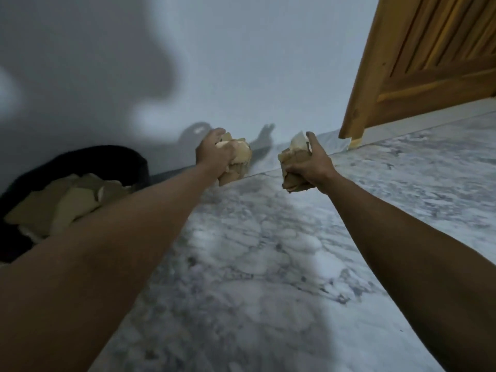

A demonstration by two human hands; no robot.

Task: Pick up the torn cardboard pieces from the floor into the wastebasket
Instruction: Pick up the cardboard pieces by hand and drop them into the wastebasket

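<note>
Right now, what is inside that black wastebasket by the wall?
Torn cardboard pieces fill the wastebasket near its rim. Its lower part and whatever lies beneath them are hidden by the pile and the left forearm.

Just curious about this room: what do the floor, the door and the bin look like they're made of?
Floor: looks like polished marble or a marble-look tile, grey-white veining with a visible joint line. Door: wood, amber varnished finish, with grain and grooved panels. Bin: dark and blurred, possibly plastic; I cannot tell. The scraps inside it look like matte brown cardboard with torn edges.
</note>
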